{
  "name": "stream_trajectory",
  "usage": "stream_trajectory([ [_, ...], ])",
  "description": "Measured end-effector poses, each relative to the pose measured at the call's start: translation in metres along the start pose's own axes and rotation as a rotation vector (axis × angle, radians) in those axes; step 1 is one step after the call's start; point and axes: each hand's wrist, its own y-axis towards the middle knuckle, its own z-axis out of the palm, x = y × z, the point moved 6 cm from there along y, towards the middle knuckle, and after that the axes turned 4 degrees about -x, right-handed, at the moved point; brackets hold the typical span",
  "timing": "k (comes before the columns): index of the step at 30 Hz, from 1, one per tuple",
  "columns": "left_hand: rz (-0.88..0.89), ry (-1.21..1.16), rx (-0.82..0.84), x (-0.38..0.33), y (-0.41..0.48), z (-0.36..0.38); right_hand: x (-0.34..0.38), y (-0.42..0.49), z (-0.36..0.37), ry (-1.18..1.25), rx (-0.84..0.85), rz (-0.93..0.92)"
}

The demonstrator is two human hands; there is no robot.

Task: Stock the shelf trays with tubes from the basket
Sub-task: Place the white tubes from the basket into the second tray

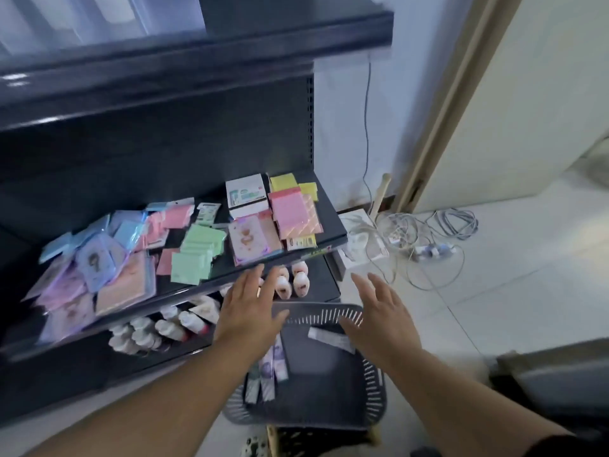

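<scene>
**Two empty hands reach over a basket of tubes beside a shop shelf**

Nearest the viewer, a dark slotted plastic basket (372, 384) sits on a pale tiled floor (494, 308). Inside it, a small cluster of slim tubes (270, 367) lies lengthwise along the left wall. A single tube (331, 339) lies apart, slanted, near the far rim.

Both forearms stretch forward above the basket. The left hand (250, 311) hovers over its far left corner and the right hand (379, 318) over its far right corner. On each, the fingers are spread and nearly straight, holding nothing.

The tubes look light, soft-walled and glossy, so they would probably dent if squeezed and might slide against each other. A gentle pinch across the middle of the body seems the safest hold, or one at the firmer end, though the blur hides which end has the cap. The clustered ones could likely be gathered several at once.

Just beyond the hands, the lower shelf tray (197, 349) already holds rows of pale tubes and small bottles. Above it, the upper shelf (296, 255) carries pastel packets (194, 255) and a white box (247, 196). Farther right, tangled cables (428, 232) lie on the floor against the wall.
</scene>
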Motion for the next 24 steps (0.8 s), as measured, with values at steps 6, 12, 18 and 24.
stream_trajectory([
  [6,-0.103,-0.038,0.236,0.059,-0.022,0.119,-0.034,-0.006,0.116,-0.029,0.190,0.125],
  [12,-0.153,-0.118,0.433,0.088,-0.019,0.231,-0.059,0.005,0.218,-0.003,0.318,0.192],
  [18,-0.357,-0.203,0.562,0.099,-0.016,0.330,-0.085,0.032,0.296,-0.013,0.383,0.244],
  [24,-0.606,-0.252,0.640,0.119,-0.018,0.386,-0.100,0.079,0.347,-0.041,0.447,0.194],
])
